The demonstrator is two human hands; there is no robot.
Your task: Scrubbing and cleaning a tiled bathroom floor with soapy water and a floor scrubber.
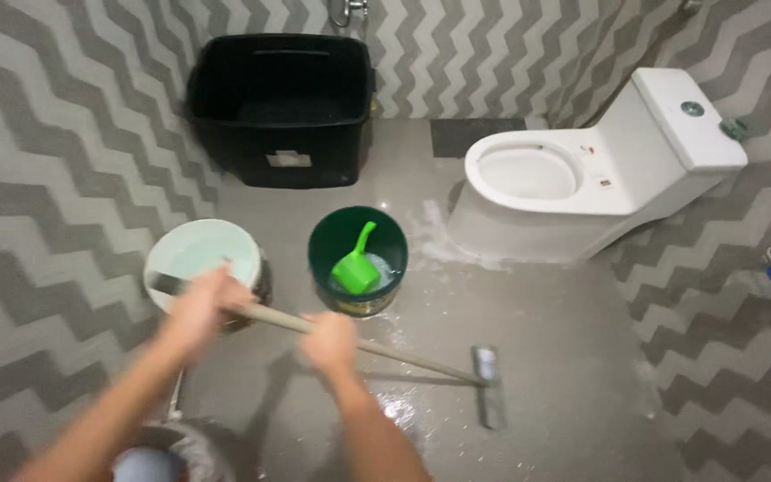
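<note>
Meanwhile, the left hand [200, 308] and right hand [332, 344] are gripping a mop handle [403, 360], two buckets (white [203, 254], green [357, 259]) standing close ahead.

A small whitish rectangular label [288, 160] sits on the front wall of the black tub [225, 134], low and near its middle, at about eleven o'clock in the view. A yellowish label band [363, 308] wraps the lower outside of the green bucket [327, 234], near the centre. No signs or screens show.
</note>
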